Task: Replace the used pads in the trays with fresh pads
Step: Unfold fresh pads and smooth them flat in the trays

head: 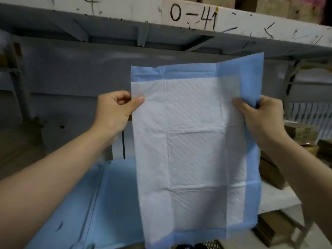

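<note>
A fresh pad (194, 141), white and quilted with a blue border, hangs upright in front of me, partly unfolded with crease lines across it. My left hand (115, 112) pinches its left edge between thumb and curled fingers. At the right edge, my right hand (260, 115) grips the blue border, which is folded over there. Below and to the left lies another blue pad (100, 203), spread flat with its blue side up. No tray can be made out.
A white shelf beam (179, 13) marked "0-4" runs overhead, with a grey metal shelf underside (89, 42) below it. Cardboard boxes (301, 133) are stacked at the right on a white ledge (276, 198). Black mesh (212, 244) shows at the bottom edge.
</note>
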`<action>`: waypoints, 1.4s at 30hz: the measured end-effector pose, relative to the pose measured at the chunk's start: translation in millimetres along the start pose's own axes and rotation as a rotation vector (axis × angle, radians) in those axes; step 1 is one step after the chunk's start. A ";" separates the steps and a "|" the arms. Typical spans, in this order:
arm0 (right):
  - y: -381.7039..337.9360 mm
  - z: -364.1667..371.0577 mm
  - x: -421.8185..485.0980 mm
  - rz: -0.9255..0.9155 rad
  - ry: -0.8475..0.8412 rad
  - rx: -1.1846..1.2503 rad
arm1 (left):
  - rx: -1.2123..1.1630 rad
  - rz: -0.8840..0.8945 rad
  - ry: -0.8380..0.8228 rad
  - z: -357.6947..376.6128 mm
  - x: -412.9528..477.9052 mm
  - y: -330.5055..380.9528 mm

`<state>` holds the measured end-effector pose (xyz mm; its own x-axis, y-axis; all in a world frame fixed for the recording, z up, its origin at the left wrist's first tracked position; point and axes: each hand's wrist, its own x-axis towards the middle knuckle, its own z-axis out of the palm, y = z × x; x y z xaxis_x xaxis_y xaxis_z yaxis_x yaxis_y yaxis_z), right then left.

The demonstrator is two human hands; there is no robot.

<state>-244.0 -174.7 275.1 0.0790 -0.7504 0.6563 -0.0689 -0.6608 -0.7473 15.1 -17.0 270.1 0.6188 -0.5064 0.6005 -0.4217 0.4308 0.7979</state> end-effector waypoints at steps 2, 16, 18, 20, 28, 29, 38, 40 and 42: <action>24.9 10.9 12.7 0.036 -0.041 -0.040 | 0.002 -0.044 -0.012 8.6 9.3 -25.0; 280.2 131.8 22.2 0.464 -0.213 -0.310 | 0.248 -0.532 -0.061 58.3 31.2 -285.4; 310.9 143.5 11.5 0.505 -0.247 -0.406 | 0.302 -0.623 -0.076 60.4 23.1 -318.3; 336.7 151.8 2.3 0.529 -0.271 -0.480 | 0.342 -0.691 -0.088 61.6 17.8 -343.5; 382.3 163.0 -7.7 0.536 -0.332 -0.660 | 0.392 -0.807 -0.162 66.4 12.2 -379.1; 383.1 163.8 -4.9 0.517 -0.312 -0.642 | 0.382 -0.806 -0.156 67.4 14.2 -381.0; 385.8 184.9 49.0 0.392 -0.190 -0.590 | 0.291 -0.760 -0.041 98.8 40.2 -397.9; 396.5 188.5 49.5 0.475 -0.261 -0.600 | 0.334 -0.758 -0.023 101.1 39.6 -406.0; 407.4 188.6 45.1 0.585 -0.304 -0.583 | 0.385 -0.747 -0.009 102.4 38.0 -412.7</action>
<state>-81.0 -475.1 -19.3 0.1276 -0.9896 0.0665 -0.6713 -0.1356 -0.7287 144.8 -290.6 -31.0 0.8203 -0.5643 -0.0934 -0.1011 -0.3038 0.9474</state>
